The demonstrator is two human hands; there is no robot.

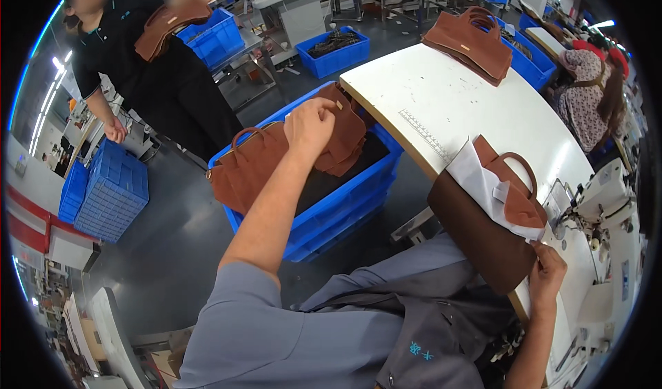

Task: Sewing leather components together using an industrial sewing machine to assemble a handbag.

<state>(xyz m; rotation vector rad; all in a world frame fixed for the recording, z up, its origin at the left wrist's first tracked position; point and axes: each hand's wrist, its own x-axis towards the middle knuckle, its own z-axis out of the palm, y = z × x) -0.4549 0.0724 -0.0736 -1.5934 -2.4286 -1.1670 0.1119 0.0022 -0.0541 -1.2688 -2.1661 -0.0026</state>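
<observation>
My left hand [309, 128] reaches over a blue crate, its fingers closed on a brown leather bag panel [345, 130] in a stack there. A reddish-brown bag piece with a handle [249, 165] lies beside that hand, along the crate's left part. At the table's near edge, my right hand [547, 268] pinches the corner of a dark brown bag body [483, 234]. That body hangs partly over the edge toward my lap. White lining [476, 172] and a reddish-brown panel with a looped handle [518, 199] show at its upper side.
The blue crate [317, 227] stands against the white table [414, 79]. A ruler [424, 134] and a stack of brown bag pieces [472, 44] lie on the table. A sewing machine [607, 196] stands right. Someone holding brown pieces [169, 27] stands at left; another person [586, 96] sits right.
</observation>
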